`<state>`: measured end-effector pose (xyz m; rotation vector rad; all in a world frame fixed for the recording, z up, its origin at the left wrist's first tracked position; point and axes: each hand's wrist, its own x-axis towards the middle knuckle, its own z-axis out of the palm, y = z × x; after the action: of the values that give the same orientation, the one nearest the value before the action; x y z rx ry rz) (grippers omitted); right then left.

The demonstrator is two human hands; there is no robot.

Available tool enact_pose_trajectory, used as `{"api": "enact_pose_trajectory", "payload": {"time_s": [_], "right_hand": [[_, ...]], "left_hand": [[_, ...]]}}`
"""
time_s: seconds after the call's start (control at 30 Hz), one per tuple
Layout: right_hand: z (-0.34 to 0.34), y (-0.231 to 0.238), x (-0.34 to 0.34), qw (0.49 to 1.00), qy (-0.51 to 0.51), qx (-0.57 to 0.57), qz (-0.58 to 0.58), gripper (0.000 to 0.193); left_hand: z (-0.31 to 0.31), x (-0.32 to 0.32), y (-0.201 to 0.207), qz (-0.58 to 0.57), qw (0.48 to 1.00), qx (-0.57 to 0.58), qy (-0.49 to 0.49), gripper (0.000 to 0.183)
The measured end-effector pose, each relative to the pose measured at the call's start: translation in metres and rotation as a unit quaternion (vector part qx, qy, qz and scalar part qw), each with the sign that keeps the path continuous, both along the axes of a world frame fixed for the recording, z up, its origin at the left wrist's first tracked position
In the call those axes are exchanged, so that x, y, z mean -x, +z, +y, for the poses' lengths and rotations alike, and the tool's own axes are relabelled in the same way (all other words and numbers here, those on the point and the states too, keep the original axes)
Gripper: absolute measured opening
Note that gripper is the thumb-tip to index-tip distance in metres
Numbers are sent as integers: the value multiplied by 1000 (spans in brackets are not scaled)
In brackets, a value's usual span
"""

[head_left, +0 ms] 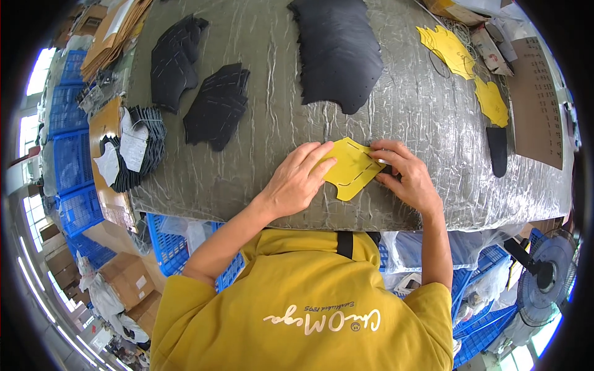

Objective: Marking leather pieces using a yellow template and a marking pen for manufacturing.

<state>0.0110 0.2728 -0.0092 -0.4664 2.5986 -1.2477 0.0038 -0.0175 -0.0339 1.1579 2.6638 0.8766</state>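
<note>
Here at the grey counter (427, 123), under its creased, shiny covering, a person in a mustard-yellow shirt (297, 303) has both arms reaching in over the near edge. Right between the two hands sits a flat, bright yellow, angular template (348, 173) with dashed slots, lying near that edge. The left hand (298, 176) is laid out with fingers extended, the fingertips down on the template's left side. Over on the other side, the right hand (405, 176) is narrow, fingers curled around a slim, pale, pen-like tool (378, 162) at the template's right edge; the grip partly hides it.

Straight ahead, a big overlapping stack of smooth black sheet pieces (340, 55). To its left, two fanned groups of black cut pieces, the farther one (176, 62) and the nearer one (215, 111), both showing pale dashed lines. Farther left, a bundle of dark pieces topped with white sheets (133, 145).

Out on the right, a cluster of yellow shaped templates (447, 51), another single yellow template (492, 102) just beside it, then a narrow, round-ended black strip (497, 153) and a brown cardboard sheet (538, 102) bearing handwriting. Below, a round black fan (546, 276).
</note>
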Motion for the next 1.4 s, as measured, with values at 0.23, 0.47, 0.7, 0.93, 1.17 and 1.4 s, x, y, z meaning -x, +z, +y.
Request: {"api": "enact_pose_trajectory", "payload": {"time_s": [0.23,0.47,0.7,0.93,1.17,1.4], "right_hand": [[2,1,6,1000,15,4,2,44],[13,-3,20,1000,14,13,-20,42],[15,-5,26,999,23,32,-13,41],[17,-9,25,999,23,40,0,40],[16,-4,26,999,23,31,-35,41],[17,-6,27,999,41,6,7,42]], "left_hand": [[-2,0,-9,15,1000,-2,-18,53],[5,19,-7,54,997,8,-52,47],[6,22,-10,62,996,16,-58,47],[9,22,-12,50,997,2,-53,53],[7,27,-11,58,995,14,-75,51],[7,30,-10,61,993,15,-100,52]]}}
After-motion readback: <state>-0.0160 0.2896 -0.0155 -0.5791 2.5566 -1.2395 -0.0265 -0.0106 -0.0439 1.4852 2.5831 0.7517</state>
